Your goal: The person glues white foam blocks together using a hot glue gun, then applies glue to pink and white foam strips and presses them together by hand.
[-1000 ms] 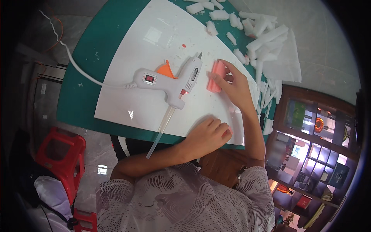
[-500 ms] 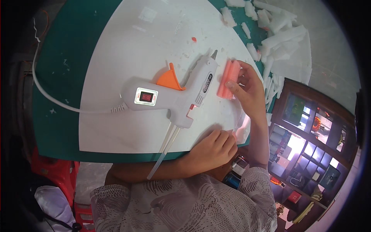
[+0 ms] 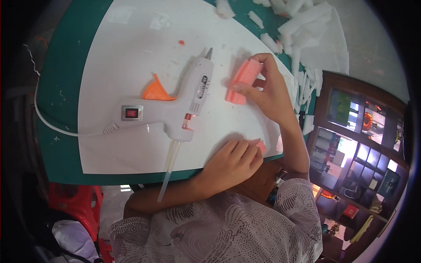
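Observation:
My right hand [image 3: 274, 90] pinches a pink foam block [image 3: 244, 83] between thumb and fingers. The block is tilted, with a ridged side showing, and is held over the white board. Close to the board's near edge, my left hand [image 3: 234, 160] is closed, knuckles up. A small pink foam piece [image 3: 261, 146] sticks out past its fingers; the rest of it is hidden. A white hot glue gun [image 3: 188, 94] with an orange trigger [image 3: 158, 90] lies on its side left of the block. Clear glue sticks [image 3: 168, 168] extend from its back end, over the board's edge.
The white board [image 3: 131, 52] lies on a green table mat [image 3: 66, 65]. White foam scraps [image 3: 307, 35] are piled at the far right. The gun's white cord [image 3: 48, 118] runs off left. A red stool [image 3: 79, 206] and a wooden shelf unit [image 3: 355, 153] flank the table.
The view has shifted, so the glue gun appears farther left. My right hand has tilted the foam block, showing more of its broad face. More of the pink piece shows at my left fingers.

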{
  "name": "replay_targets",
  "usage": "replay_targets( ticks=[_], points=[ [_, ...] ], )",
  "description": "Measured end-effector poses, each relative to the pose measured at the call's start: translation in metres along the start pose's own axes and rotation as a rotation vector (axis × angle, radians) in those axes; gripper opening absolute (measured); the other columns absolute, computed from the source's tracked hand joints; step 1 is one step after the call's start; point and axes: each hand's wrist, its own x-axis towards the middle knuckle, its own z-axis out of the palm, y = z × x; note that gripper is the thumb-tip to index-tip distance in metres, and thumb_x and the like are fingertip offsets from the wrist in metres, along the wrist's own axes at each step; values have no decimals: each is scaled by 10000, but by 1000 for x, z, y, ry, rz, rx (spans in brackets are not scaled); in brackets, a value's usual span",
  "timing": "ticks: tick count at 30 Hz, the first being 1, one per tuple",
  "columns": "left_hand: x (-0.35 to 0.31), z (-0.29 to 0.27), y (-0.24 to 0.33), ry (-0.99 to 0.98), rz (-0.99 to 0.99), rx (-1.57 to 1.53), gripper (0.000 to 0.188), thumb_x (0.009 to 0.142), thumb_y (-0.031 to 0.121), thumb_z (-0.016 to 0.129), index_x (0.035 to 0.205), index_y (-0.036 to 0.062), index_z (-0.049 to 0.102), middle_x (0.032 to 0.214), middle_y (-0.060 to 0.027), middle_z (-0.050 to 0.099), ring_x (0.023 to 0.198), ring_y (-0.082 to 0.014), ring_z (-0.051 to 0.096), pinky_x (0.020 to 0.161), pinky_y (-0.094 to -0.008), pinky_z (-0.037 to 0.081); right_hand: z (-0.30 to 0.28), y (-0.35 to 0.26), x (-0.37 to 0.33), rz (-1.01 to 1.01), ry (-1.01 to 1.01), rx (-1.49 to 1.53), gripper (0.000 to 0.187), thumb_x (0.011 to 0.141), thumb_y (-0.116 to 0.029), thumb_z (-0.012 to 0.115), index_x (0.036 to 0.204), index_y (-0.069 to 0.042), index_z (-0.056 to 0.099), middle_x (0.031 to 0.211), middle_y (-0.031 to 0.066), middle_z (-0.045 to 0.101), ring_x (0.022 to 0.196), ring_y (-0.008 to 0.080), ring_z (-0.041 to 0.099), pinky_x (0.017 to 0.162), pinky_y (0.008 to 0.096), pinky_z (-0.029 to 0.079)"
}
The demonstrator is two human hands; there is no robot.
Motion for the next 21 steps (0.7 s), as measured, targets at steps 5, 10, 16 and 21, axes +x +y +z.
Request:
replay_targets(
  ticks=[5, 10, 16, 21],
  points=[
    [5, -4, -4, -31, 23, -43, 315, 753, 130, 651, 1062, 70, 659, 932, -50, 568, 881, -218, 565, 785, -336, 497, -1, 0, -3, -47, -3, 124, 558, 840, -252, 811, 1236, -42, 479, 1003, 135, 651, 799, 175, 658, 696, 296, 534],
    [9, -11, -2, -87, -6, -18, 313, 762, 102, 684, 1072, 64, 670, 944, -56, 586, 890, -238, 579, 799, -357, 509, -21, 14, -20, -187, 57, 117, 562, 849, -255, 785, 1309, -89, 508, 972, 111, 660, 781, 175, 651, 689, 295, 525],
    [15, -13, 7, -110, -67, -9, 364, 741, 70, 736, 1100, 59, 679, 952, -67, 603, 848, -243, 590, 764, -360, 511, -45, 68, -58, -148, 199, 185, 550, 865, -232, 757, 1336, -86, 512, 929, 77, 642, 770, 140, 610, 685, 273, 501],
    [15, -3, 6, -12, -98, -14, 417, 729, -37, 746, 1134, 47, 690, 980, -105, 635, 807, -264, 638, 680, -347, 535, -41, 115, -67, -65, 418, 449, 618, 864, -213, 766, 1398, -76, 488, 867, 62, 616, 735, 117, 577, 665, 259, 481]
  ],
)
